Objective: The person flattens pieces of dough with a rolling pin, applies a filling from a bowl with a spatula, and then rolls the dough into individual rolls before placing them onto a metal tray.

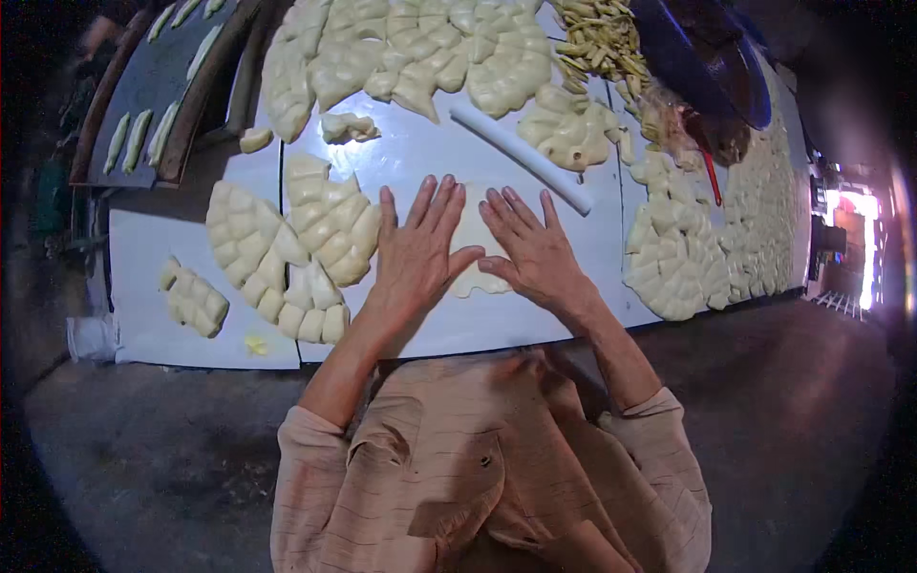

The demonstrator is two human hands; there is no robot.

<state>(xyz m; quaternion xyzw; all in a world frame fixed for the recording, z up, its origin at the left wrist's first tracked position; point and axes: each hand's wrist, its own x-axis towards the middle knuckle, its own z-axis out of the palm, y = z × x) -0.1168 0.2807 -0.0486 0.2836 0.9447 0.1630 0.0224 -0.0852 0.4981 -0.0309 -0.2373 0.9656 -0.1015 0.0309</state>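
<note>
Between my two hands a thin, flattened sheet of pale dough (475, 278) lies on the white tabletop (401, 143). My left hand (417, 239) rests flat along the sheet's left side, fingers stretched out and pointing away from me. On the other side my right hand (531, 246) lies flat with its fingers spread, covering part of the sheet. The two thumbs point toward each other over the dough. Just beyond my right hand a white rolling pin (521, 158) lies diagonally. Close to my left hand sits a cluster of cut dough pieces (330, 220).
More cut dough (253, 229) and a small clump (194, 301) lie at left. Large dough slabs (411, 48) line the far side. At right are dough pieces (673, 258), a blue basin (750, 76), a red-handled tool (713, 179) and yellowish strips (597, 38). A dark tray (158, 91) holds dough strips.
</note>
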